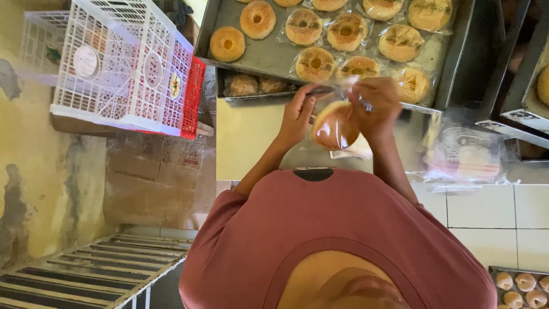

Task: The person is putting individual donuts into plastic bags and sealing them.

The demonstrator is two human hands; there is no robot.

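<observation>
Landmark: metal tray [269, 57]. On its right half — clear plastic bags [349, 31], each wrapping one round bun. Just below the tray, a clear bag [335, 126] around a glazed bun — another stack of clear bags [463, 154] lower right.

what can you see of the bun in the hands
The bun is round, smooth and glossy golden brown, seen from its flat underside, inside a clear plastic bag. It is held up in the air in front of the tray. The left hand and right hand grip it from either side.
</observation>
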